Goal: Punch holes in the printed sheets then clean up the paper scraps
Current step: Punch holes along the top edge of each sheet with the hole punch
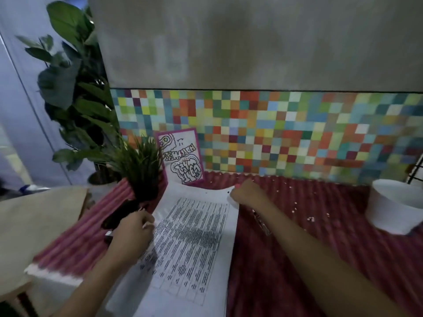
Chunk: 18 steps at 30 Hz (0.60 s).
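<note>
Sheets (190,236): lying flat on red mat (297,259), long edge running away from camera, far end near pink card (180,156). Handling as thin, light, floppy paper; sliding easily over ribbed mat; creasing if pinched mid-page. Holding best at edges or corners, flat pressure to steady. Count unclear: one printed face showing, stack depth not readable. Two punched holes showing near far edge, beside right hand.

Left hand (131,234): resting on sheets' left edge, fingers curled, seeming to pinch the edge; grip not fully readable. Right hand (248,193): closed loosely at far right corner, pressing or gripping paper; contents otherwise not visible.

Black tool (119,213), probably the punch: lying just left of sheets, beside left hand. One pen (262,221) lying under right forearm. Scraps (311,218): many small dots scattered over mat to the right, too many to count. One white tub (396,204) at right. Two plants (139,165) at left.
</note>
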Tool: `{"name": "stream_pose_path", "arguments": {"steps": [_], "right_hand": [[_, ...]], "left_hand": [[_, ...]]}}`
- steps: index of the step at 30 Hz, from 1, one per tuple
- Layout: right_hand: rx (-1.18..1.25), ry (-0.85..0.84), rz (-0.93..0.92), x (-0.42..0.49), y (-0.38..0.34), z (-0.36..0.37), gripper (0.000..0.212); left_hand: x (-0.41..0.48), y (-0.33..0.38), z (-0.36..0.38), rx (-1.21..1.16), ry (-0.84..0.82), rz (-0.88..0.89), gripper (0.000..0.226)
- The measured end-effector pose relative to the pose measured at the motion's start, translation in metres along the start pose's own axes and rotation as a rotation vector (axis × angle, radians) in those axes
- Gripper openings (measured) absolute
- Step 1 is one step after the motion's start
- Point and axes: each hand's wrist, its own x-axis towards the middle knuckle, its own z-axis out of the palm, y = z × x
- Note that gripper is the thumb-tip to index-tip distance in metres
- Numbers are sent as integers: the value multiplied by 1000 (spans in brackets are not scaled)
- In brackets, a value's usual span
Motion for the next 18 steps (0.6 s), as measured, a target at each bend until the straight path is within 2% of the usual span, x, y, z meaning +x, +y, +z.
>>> {"name": "stream_pose_path", "arguments": {"steps": [4,6,9,14,16,18], "right_hand": [[-66,8,47,9,4,8,40],[-89,-7,48,12,5,11,37],[-50,-68,19,7,5,2,19],[31,-262,-26,-36,9,-38,20],[35,-261,-70,-65,13,-38,20],[-70,-188,-118,-95,18,-27,30]], "left_hand": [[-1,2,6,36,117,40,16],[-2,2,8,82,127,32,18],[-2,-3,13,187,110,10,25],[-5,-6,17,313,91,36,27],[-4,-8,18,361,60,51,31],[-1,-11,21,416,20,48,28]]}}
